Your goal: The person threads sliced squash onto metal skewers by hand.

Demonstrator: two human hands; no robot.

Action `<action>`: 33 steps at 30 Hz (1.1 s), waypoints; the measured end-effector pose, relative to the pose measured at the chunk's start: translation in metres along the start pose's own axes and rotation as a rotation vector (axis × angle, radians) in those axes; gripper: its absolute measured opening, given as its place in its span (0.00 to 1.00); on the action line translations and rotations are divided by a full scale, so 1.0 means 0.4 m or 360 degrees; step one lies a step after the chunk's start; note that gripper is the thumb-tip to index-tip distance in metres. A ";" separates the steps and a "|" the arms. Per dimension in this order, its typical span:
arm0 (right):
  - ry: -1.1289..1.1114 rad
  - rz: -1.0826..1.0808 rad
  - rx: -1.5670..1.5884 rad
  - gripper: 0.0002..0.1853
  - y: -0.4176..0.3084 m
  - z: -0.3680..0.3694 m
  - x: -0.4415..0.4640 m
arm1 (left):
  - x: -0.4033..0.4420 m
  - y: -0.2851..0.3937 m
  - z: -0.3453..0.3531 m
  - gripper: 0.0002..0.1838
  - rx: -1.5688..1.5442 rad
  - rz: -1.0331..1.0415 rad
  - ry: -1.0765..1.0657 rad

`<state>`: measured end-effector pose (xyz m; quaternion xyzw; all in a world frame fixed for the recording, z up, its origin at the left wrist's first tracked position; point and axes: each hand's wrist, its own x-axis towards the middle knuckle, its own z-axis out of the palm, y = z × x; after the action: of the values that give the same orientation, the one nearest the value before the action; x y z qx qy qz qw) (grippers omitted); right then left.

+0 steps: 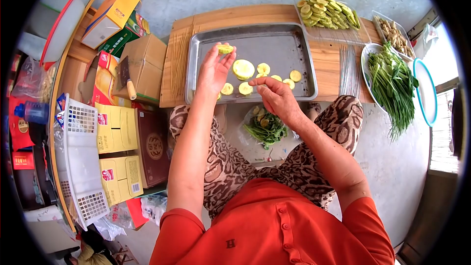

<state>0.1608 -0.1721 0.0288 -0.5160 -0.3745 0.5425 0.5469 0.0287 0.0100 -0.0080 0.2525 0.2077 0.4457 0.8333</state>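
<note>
My left hand (pixel 216 71) is raised over the left side of a metal tray (pixel 196 51), its fingers closed on some zucchini slices (pixel 225 49). Over the tray's front edge, my right hand (pixel 277 97) has thumb and fingers pinched together; what they hold, if anything, is too small to make out. A large pale zucchini piece (pixel 243 69) lies in the tray between the hands. Several loose zucchini rounds are scattered around it, one round (pixel 245 88) just left of my right fingertips and another round (pixel 295 75) farther right.
Bamboo skewers (pixel 179 64) lie left of the tray, metal skewers (pixel 349 71) right of it. A clear container (pixel 363 35) of sliced zucchini stands behind, near a plate (pixel 365 61) of leafy greens (pixel 392 76). A knife (pixel 128 81) rests by a cardboard box (pixel 147 64) at left.
</note>
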 end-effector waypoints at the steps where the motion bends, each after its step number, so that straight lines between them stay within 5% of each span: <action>1: 0.0000 0.0000 0.0000 0.11 0.000 0.000 0.000 | 0.000 0.000 0.001 0.09 0.0000 0.0000 0.0000; 33: 0.0083 -0.0003 0.0061 0.12 0.002 0.007 0.005 | -0.016 -0.020 0.024 0.14 0.0344 0.0244 -0.0181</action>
<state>0.1583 -0.1700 0.0282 -0.5190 -0.3502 0.5355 0.5668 0.0359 -0.0013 -0.0045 0.3807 0.1869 0.4680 0.7753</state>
